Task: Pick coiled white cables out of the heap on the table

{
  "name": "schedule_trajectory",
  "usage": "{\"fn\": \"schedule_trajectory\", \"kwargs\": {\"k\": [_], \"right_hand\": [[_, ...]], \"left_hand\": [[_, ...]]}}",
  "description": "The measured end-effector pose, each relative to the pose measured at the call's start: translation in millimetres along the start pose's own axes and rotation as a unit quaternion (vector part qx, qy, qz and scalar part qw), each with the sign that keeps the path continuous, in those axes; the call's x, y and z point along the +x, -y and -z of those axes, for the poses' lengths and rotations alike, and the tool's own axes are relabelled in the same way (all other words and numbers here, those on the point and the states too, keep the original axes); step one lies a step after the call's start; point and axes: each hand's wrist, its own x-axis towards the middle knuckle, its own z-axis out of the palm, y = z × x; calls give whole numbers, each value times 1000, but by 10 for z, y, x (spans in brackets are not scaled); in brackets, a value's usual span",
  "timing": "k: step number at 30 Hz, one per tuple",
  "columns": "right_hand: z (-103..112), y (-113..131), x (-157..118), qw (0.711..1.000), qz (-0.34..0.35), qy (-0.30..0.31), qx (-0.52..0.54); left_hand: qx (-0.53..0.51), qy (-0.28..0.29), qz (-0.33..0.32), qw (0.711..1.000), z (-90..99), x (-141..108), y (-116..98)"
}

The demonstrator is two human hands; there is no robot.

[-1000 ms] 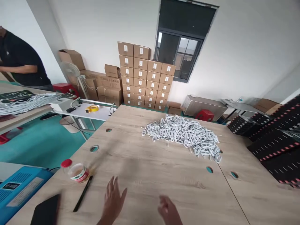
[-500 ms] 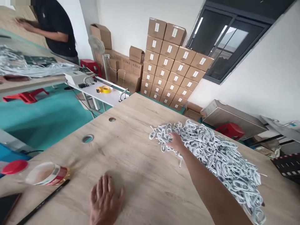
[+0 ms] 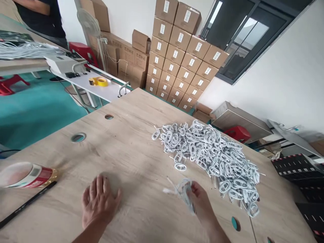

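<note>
A big heap of coiled white cables (image 3: 210, 153) lies on the wooden table (image 3: 131, 141). My right hand (image 3: 201, 202) is near the table's front edge, closed on a small bundle of white cables (image 3: 182, 189) lifted just clear of the heap. My left hand (image 3: 100, 200) rests flat on the bare wood, fingers spread, holding nothing. One loose coil (image 3: 180, 166) lies between the heap and my right hand.
A lying bottle (image 3: 25, 174) and a black pen (image 3: 25, 204) are at the left. Round cable holes (image 3: 78, 137) pierce the table. Stacked cardboard boxes (image 3: 182, 60), a fan (image 3: 88, 22), yellow tape (image 3: 99, 81), a red stool (image 3: 238, 133) and another person (image 3: 40, 15) stand beyond.
My right hand reached into the heap, then drew back toward me with a bundle of cables in it. My left hand settled flat on the table. The view shifted left and down.
</note>
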Motion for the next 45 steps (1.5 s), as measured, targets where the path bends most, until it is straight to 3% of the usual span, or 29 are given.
{"fn": "schedule_trajectory", "kwargs": {"k": [3, 5, 6, 8, 10, 13, 16, 18, 20, 22, 23, 25, 26, 27, 29, 31, 33, 35, 37, 40, 43, 45], "right_hand": [[-79, -232, -341, 979, -85, 180, -53], [-109, -244, -262, 960, -80, 221, -151], [-129, -194, -126, 958, -48, 192, -206], [-190, -7, 284, 946, 40, 62, -317], [-277, 217, 746, 894, 79, -38, -439], [-400, 453, 1230, 808, 72, -51, -583], [-445, 503, 1248, 764, 137, -34, -629], [-425, 424, 997, 778, 177, -37, -602], [-377, 248, 591, 826, 173, -15, -537], [-322, 11, 130, 870, 121, 93, -469], [-300, -101, -77, 874, 87, 173, -445], [-281, -231, -347, 855, 39, 306, -417], [-292, -223, -377, 844, 34, 342, -411], [-322, -157, -323, 842, 46, 347, -410], [-451, 123, 25, 852, 110, 281, -427], [-663, 504, 605, 847, 186, 135, -479], [-888, 840, 1248, 806, 198, 22, -557], [-1032, 1030, 1785, 789, 162, -18, -593], [-1038, 1059, 2122, 793, 165, -19, -585], [-803, 940, 2249, 856, 210, -12, -473], [-420, 799, 2075, 959, 136, -13, -248], [-166, 717, 1880, 993, 75, -15, -86]], "left_hand": [[14, 6, 10, 1000, 32, -2, -31], [22, 1, 10, 1000, 36, -5, -38], [23, -3, 8, 1000, 34, -5, -37], [22, -11, 0, 1000, 26, -4, -29], [20, -20, -6, 1000, 17, -2, -19], [14, -24, 0, 1000, -3, -1, -9], [-1, -16, 8, 1000, -37, -8, 1], [-15, -12, 3, 1000, -58, -16, 9], [-20, -10, 2, 1000, -67, -24, 12], [-15, -7, 7, 1000, -64, -30, 10], [-12, -6, 10, 1000, -59, -31, 8], [-9, -6, 14, 1000, -50, -31, 6], [-9, -6, 12, 1000, -46, -31, 7], [-9, -4, 10, 1000, -44, -31, 9], [-4, 4, 7, 1000, -42, -33, 13], [7, 15, 13, 1000, -41, -37, 13], [14, 22, 24, 999, -41, -42, 11], [12, 25, 30, 999, -42, -51, 10], [10, 27, 31, 999, -46, -62, 13], [19, 30, 26, 999, -63, -80, 17], [13, 24, 25, 999, -77, -84, 9], [-4, 7, 24, 1000, -67, -78, -6]]}}
